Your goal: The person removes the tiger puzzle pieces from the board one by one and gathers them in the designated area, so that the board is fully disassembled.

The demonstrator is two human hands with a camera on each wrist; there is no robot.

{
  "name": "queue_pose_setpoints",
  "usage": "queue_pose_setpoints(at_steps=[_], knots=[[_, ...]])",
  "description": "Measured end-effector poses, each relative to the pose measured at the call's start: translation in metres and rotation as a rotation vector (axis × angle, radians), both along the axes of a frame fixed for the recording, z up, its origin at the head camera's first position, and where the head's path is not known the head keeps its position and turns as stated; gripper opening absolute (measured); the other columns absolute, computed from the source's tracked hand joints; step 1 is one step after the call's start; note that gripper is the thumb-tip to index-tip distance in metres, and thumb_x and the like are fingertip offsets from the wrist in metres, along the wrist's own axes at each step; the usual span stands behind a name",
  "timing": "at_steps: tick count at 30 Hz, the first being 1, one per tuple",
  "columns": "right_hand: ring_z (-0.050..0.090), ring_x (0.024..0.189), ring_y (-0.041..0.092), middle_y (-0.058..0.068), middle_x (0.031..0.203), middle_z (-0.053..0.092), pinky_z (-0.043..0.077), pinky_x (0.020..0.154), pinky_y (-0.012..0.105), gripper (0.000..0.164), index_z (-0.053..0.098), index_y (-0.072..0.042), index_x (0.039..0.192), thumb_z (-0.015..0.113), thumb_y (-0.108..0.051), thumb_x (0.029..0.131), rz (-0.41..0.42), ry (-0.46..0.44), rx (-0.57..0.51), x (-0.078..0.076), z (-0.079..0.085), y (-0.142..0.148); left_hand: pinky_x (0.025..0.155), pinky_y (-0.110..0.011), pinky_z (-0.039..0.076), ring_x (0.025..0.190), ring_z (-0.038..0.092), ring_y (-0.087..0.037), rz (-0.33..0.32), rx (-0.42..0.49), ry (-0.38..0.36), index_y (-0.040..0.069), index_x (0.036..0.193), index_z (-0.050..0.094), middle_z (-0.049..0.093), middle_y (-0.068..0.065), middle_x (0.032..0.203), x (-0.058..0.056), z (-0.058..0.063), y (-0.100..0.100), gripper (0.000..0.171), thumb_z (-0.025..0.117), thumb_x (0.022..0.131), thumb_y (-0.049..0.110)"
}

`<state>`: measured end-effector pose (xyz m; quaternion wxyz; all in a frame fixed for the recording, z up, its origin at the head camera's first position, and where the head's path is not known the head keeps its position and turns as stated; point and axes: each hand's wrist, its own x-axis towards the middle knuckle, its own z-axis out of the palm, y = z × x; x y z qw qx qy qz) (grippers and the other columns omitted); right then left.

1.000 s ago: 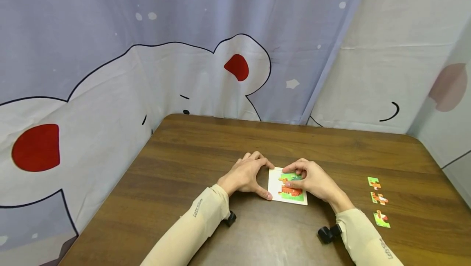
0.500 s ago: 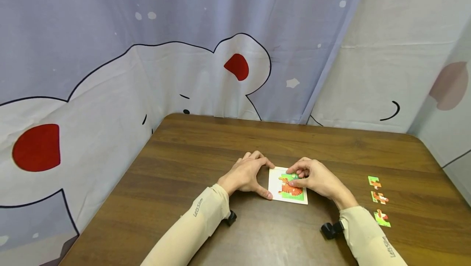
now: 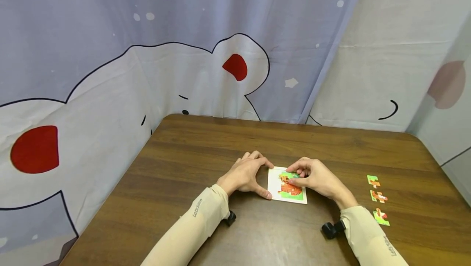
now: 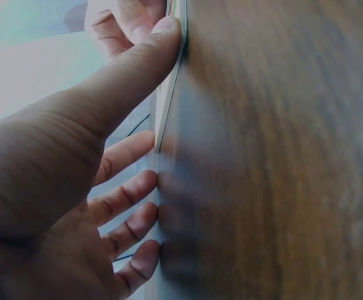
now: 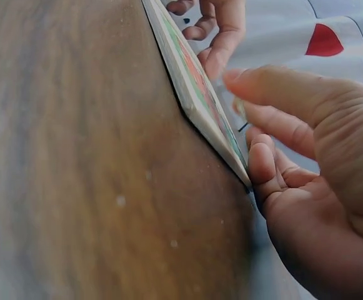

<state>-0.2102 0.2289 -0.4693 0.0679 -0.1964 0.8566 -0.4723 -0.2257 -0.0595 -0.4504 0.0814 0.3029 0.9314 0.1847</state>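
A small white-framed jigsaw board (image 3: 274, 184) with an orange animal on green lies on the table. My left hand (image 3: 243, 174) holds its left side, thumb at the near corner and index finger at the far corner; the other fingers are spread, their tips on the table in the left wrist view. Over the board's upper right, my right hand (image 3: 317, 179) pinches a small puzzle piece between thumb and index finger. Only a pale edge of that piece (image 5: 240, 109) shows in the right wrist view; the fingers hide most of the picture's upper right.
Three loose puzzle pieces lie in a column on the right of the brown wooden table (image 3: 206, 139): an upper piece (image 3: 373, 180), a middle piece (image 3: 377, 196) and a lower piece (image 3: 381, 217). A patterned curtain (image 3: 176, 73) hangs behind the table.
My right hand has shifted slightly right over the board, and the orange part at the picture's upper left looks slightly different. The left hand stays at the board's left side.
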Motion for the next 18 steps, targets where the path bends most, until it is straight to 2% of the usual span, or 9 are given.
queue_pose_setpoints(at_steps=[10, 18], knots=[[0.062, 0.082, 0.016, 0.006, 0.096, 0.071, 0.052, 0.071, 0.023, 0.029, 0.082, -0.006, 0.119, 0.092, -0.012, 0.093, -0.006, 0.038, -0.060, -0.001, 0.015, 0.003, 0.105, -0.044, 0.047, 0.128, 0.053, -0.023, 0.006, 0.007, 0.006, 0.032, 0.148, 0.068, 0.058, 0.003, 0.144, 0.000, 0.001, -0.002, 0.092, 0.103, 0.069, 0.064], [0.060, 0.081, 0.014, 0.009, 0.096, 0.068, 0.051, 0.067, 0.022, 0.028, 0.080, -0.002, 0.121, 0.089, -0.009, 0.095, -0.084, 0.055, -0.106, 0.005, 0.034, 0.022, 0.108, -0.044, 0.047, 0.130, 0.053, -0.023, 0.006, 0.012, 0.009, 0.033, 0.147, 0.069, 0.058, 0.004, 0.144, 0.000, -0.002, -0.001, 0.091, 0.104, 0.068, 0.064]])
